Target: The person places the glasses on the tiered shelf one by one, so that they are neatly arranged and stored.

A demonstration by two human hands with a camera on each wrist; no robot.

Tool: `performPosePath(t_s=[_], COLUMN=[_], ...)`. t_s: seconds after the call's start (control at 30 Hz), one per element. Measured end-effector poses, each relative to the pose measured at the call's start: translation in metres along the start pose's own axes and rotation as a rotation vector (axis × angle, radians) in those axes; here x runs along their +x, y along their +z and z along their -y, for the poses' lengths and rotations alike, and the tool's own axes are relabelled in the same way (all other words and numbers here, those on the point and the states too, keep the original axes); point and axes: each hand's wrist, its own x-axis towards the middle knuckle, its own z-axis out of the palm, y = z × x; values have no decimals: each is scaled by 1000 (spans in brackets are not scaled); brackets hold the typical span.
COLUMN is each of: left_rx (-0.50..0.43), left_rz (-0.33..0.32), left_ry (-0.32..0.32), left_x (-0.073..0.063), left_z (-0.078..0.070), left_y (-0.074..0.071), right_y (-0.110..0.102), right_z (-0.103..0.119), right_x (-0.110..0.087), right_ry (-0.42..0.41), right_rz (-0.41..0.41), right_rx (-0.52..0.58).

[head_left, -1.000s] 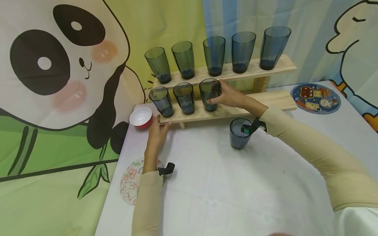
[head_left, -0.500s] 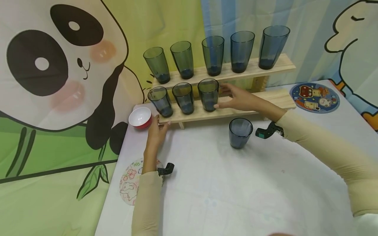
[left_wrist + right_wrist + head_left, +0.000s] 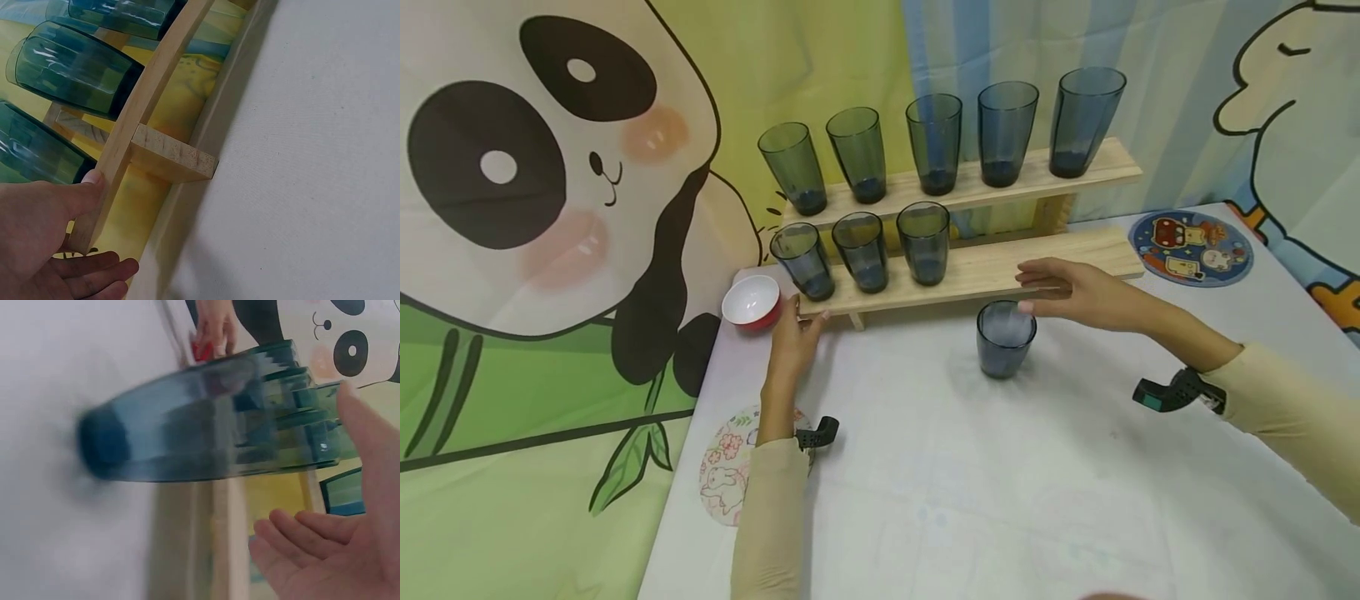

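My left hand (image 3: pixel 792 343) is at the left end of a two-step wooden shelf (image 3: pixel 988 265). In the left wrist view its thumb (image 3: pixel 87 190) lies against the board's end, which it holds between thumb and fingers. My right hand (image 3: pixel 1093 296) is beside a lone bluish drinking glass (image 3: pixel 1002 354) upright on the table, fingers spread near its rim. The right wrist view shows a gap between thumb (image 3: pixel 365 431) and fingers, with the glass just past them. Three glasses stand on the lower step, the rightmost glass (image 3: pixel 923 246) nearest its middle.
Several matching glasses line the upper step, including a tall right-end glass (image 3: pixel 1086 125). A red bowl (image 3: pixel 752 302), white inside, sits left of the shelf. A blue cartoon mat (image 3: pixel 1191 248) lies to the right, and a pale round mat (image 3: pixel 724 475) lies partly under the left forearm.
My right hand has let go of the third lower-step glass and moved right and towards me, to the lone glass on the table. The left hand stays at the shelf end.
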Motion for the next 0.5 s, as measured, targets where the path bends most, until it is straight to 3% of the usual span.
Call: performPosePath(t_s=[0.13,0.27,0.5], left_rx=[3,3,1], left_rz=[4,0,2], left_ry=[-1,0,0], left_x=[0,-1,0], left_z=[0,0,0], left_y=[0,0,0], right_y=[20,44,73], right_z=[-17,-27,-33], right_x=[-20,-30,-30], right_ry=[-40,-74,-73], right_rz=[-5,-80,-192], right_rx=[14,0,43])
